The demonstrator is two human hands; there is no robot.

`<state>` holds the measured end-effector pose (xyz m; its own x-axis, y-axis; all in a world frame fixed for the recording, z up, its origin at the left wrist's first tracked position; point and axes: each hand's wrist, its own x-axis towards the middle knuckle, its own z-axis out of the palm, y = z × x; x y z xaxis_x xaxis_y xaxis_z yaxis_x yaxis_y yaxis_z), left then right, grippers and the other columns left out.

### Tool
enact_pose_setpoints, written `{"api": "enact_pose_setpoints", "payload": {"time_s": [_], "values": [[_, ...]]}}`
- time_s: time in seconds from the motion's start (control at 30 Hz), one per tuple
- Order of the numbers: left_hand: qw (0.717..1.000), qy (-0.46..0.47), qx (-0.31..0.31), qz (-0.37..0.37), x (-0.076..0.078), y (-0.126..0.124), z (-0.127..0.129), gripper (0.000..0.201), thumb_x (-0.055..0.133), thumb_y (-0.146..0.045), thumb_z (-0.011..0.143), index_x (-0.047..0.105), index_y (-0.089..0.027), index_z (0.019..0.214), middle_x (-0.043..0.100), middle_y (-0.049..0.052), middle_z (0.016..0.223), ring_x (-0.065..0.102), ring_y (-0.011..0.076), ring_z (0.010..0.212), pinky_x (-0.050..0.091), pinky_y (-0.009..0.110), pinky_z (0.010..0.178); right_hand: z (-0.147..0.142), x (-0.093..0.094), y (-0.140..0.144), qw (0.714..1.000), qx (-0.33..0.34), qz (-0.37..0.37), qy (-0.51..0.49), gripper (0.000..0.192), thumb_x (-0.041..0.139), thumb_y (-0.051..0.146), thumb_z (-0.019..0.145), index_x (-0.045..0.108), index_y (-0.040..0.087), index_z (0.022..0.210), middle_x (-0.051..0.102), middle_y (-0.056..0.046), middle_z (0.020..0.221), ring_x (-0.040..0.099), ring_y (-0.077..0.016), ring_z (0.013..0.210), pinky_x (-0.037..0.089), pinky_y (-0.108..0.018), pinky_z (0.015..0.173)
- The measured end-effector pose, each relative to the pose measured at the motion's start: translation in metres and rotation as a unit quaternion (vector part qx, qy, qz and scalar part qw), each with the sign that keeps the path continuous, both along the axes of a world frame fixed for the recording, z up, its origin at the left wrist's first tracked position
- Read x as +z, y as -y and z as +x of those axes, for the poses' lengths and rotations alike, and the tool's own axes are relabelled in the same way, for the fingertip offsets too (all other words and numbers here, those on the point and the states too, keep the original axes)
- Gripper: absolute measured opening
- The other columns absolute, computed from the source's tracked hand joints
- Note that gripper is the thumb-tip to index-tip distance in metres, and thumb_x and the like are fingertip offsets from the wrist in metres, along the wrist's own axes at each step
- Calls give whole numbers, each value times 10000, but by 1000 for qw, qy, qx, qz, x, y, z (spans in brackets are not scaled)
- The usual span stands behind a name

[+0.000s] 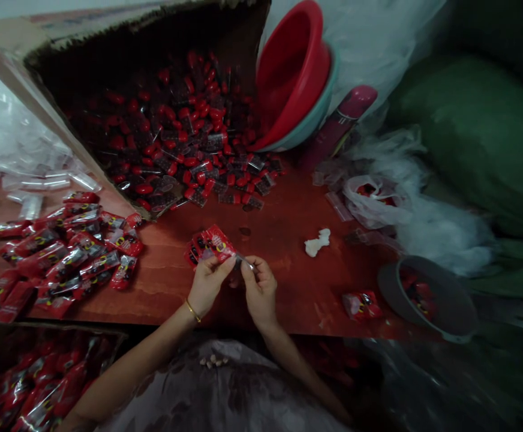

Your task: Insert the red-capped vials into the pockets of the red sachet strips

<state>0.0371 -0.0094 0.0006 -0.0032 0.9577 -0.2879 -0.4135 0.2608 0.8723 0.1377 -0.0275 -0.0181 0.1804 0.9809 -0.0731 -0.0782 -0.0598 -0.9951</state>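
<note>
My left hand [206,287], with a thin gold bracelet at its wrist, is closed on a small fan of red printed plastic sleeves [216,239]. My right hand [260,293] meets it at the sleeves' near end, thumb and fingers pinched together. A small dark, shiny piece shows between the two hands, too blurred to name. To the left lies a heap of filled red packets [77,249]. Behind the hands, small clear containers with red caps [198,132] spill from a tipped cardboard box [68,114] onto the reddish table [283,222].
Nested red [291,72] and teal basins lean beside the box, near a pink-capped spray can [345,117]. Rightward are a white scrap [317,242], a red packet [361,305] and a grey bowl [459,306]. Clear tubes [45,182] lie far left; another box of packets [41,384] stands below.
</note>
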Motion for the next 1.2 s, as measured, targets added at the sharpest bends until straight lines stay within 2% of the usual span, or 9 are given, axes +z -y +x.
{"api": "enact_pose_setpoints", "payload": {"time_s": [0.17,0.27,0.33,0.47,0.53,0.67,0.83,1.0,1.2], "values": [[999,27,-25,8,3,-1,1,402,640,-484,695,679,-143,904,642,9,645,446,65,434,358,205,422,-6,2,-2,994,15,-12,-106,220,540,423,811,500,207,819,551,58,594,527,-83,428,447,-207,435],[998,-10,-56,28,4,0,0,356,665,-448,683,688,-121,821,559,-25,502,429,57,428,341,190,433,-10,8,-6,990,0,-10,-138,241,566,437,782,493,208,804,566,43,649,539,-87,463,454,-203,417],[999,-12,-43,24,6,-1,-2,334,700,-430,647,685,-121,773,585,-10,524,483,72,473,362,190,459,-11,11,-7,992,8,-9,-122,242,571,434,780,497,208,824,574,40,662,538,-83,460,466,-203,425],[998,39,39,3,14,-5,-5,391,728,-416,611,657,-143,881,698,73,844,597,132,630,379,187,435,-14,15,-6,998,15,7,-65,218,577,404,787,504,205,837,573,51,640,523,-68,421,490,-209,460],[998,52,29,-15,17,-9,-5,391,725,-414,612,648,-136,877,699,86,892,580,122,569,342,182,367,-15,16,-8,999,14,13,-51,216,581,401,784,504,205,831,586,48,647,519,-68,411,488,-209,445],[998,60,-26,-13,19,-19,-9,358,751,-364,582,666,-119,830,697,70,836,529,94,512,357,185,347,-13,18,-18,998,36,14,-45,208,584,399,778,512,209,822,609,39,677,530,-75,413,473,-207,418],[997,60,-35,-45,20,-27,-19,322,735,-346,606,688,-113,822,679,55,746,525,90,524,353,176,367,-4,18,-25,988,143,33,-53,225,601,335,770,562,214,955,667,12,754,638,-124,596,535,-275,652],[995,91,-33,-10,20,-24,-18,371,728,-397,616,688,-139,879,691,73,887,533,81,561,373,177,423,-3,12,-24,991,118,38,-46,210,600,322,775,579,210,952,687,3,761,644,-123,589,520,-269,642],[995,90,-12,-45,10,-22,-16,360,766,-403,568,695,-126,787,662,29,671,535,79,549,393,178,479,-6,7,-31,993,103,29,-51,190,655,346,713,551,201,778,627,46,573,587,-111,450,490,-243,522]]}}
